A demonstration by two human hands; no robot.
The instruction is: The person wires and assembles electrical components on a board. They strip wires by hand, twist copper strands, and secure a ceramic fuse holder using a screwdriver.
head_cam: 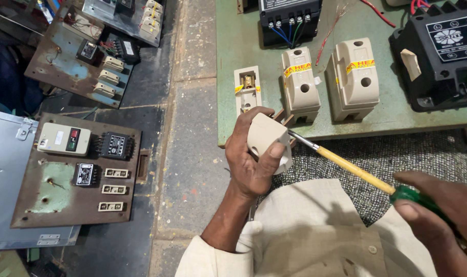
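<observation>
Nearest the camera, the right hand [438,215] is closed around the green handle of a screwdriver [346,166], wrist low at the lower right, so that the yellow shaft slants up and to the left. Its metal tip meets the underside of a cream fuse carrier [264,137] — the angle seems chosen to reach a screw inside the part, though the screw itself is hidden. The left hand [251,156] grips that carrier, thumb pressed across its front and fingers wrapped behind, forearm rising from the lap with the cuff of a pale sleeve pushed back; held up like this, just off the near edge of the counter [233,46], the part is braced against the tool's push.

Just beyond the left hand, on the green counter, lies an open fuse base [247,88] with its brass contact exposed. Beside it stand two closed cream fuse units [300,84] with yellow bands, and farther back black starter boxes [443,51] with wiring. To the left, on the stone floor, rusty panel boards [77,172] carry switches and small fuse holders.
</observation>
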